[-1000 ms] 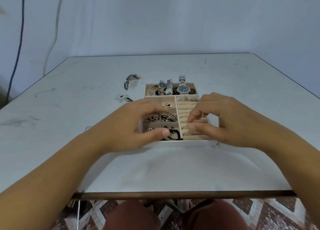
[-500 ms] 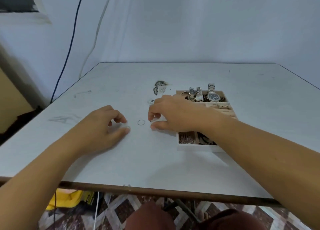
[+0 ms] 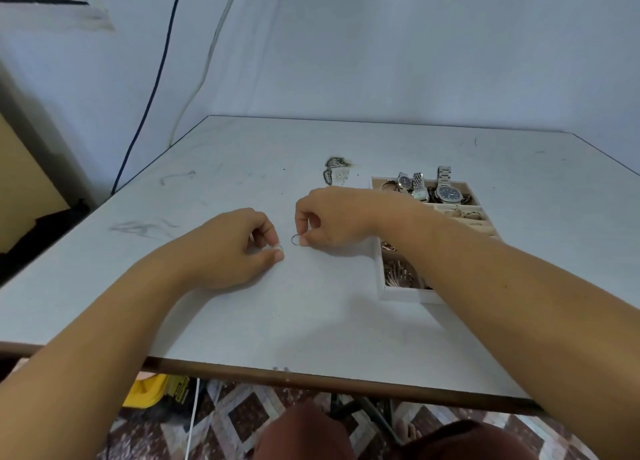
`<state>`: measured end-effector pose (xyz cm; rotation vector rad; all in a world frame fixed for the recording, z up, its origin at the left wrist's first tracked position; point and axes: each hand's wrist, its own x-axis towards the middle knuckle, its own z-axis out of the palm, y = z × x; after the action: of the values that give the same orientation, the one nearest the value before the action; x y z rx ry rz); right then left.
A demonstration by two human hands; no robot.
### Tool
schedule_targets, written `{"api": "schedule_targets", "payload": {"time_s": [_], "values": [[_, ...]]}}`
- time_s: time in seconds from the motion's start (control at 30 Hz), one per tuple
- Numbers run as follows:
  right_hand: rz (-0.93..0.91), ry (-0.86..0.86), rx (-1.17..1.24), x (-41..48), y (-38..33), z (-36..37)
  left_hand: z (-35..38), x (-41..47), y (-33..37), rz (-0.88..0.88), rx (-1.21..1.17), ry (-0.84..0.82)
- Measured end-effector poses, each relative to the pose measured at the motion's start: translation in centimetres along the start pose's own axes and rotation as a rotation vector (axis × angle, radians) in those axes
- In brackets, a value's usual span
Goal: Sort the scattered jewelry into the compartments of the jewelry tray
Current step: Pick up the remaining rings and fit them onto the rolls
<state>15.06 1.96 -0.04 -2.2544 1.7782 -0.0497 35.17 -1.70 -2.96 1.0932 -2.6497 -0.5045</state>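
The beige jewelry tray (image 3: 398,295) lies on the white table, right of centre, partly under my right forearm. Watches (image 3: 446,191) fill its far compartment, and chains and bangles (image 3: 398,274) its near left ones. My right hand (image 3: 332,219) reaches left past the tray and pinches a thin wire ring (image 3: 295,240) between thumb and forefinger, at the table surface. Just left of it, my left hand (image 3: 239,248) pinches a second small silver ring (image 3: 277,246) at its fingertips.
A small pile of loose silver jewelry (image 3: 334,170) lies on the table beyond my hands, left of the tray's far end. The table's (image 3: 242,321) front edge runs just below my forearms. A blue cable (image 3: 152,89) hangs down the wall at the left.
Both hands have left the tray and moved left over the table. The ring that lay free between them is now pinched by my right hand, and my left hand has closed on another ring.
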Motion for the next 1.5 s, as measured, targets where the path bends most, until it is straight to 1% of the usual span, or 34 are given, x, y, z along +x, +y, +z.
{"api": "schedule_targets", "payload": {"time_s": [0.1, 0.27, 0.37, 0.5, 0.6, 0.77, 0.87, 0.97, 1.07, 1.2, 1.3, 1.43, 1.5], "values": [[0.031, -0.039, 0.059, 0.3, -0.1, -0.3, 0.3, -0.4, 0.1, 0.003, -0.028, 0.048], [0.037, -0.032, 0.128, 0.6, -0.5, -0.2, 0.4, -0.7, 0.5, -0.024, -0.031, 0.066], [0.028, -0.077, 0.102, 0.5, -0.8, -0.4, 0.4, -0.9, 0.8, -0.027, -0.022, 0.068], [0.05, -0.141, 0.0, 0.3, -1.0, -0.8, 0.4, -1.1, 1.1, -0.03, -0.027, 0.087], [0.043, -0.138, -0.013, -0.1, -1.0, -0.6, 0.5, -1.4, 1.3, -0.026, -0.054, 0.118], [-0.043, 0.012, 0.116, -1.5, -0.9, 0.1, 0.4, -1.6, 1.8, -0.031, -0.075, 0.195], [-0.06, 0.104, 0.17, -3.5, -0.6, 0.1, 0.4, -1.6, 2.9, -0.02, -0.104, 0.217], [-0.049, 0.196, 0.189, -6.4, 0.7, -0.6, 0.7, -1.6, 4.9, 0.039, -0.154, 0.259], [0.009, 0.277, 0.189, -10.1, 2.8, -1.6, 1.2, -1.2, 7.4, 0.128, -0.197, 0.269], [0.067, 0.435, 0.179, -15.6, 5.9, -2.1, 2.3, 0.0, 11.4, 0.306, -0.226, 0.246], [0.08, 0.549, 0.094, -19.3, 7.8, -1.1, 3.4, 0.9, 14.3, 0.426, -0.243, 0.198], [0.078, 0.667, -0.025, -22.8, 9.9, 1.0, 5.1, 2.2, 17.6, 0.531, -0.215, 0.105], [0.064, 0.766, -0.058, -23.6, 10.8, 2.1, 5.8, 2.6, 18.8, 0.559, -0.188, 0.082]]}}
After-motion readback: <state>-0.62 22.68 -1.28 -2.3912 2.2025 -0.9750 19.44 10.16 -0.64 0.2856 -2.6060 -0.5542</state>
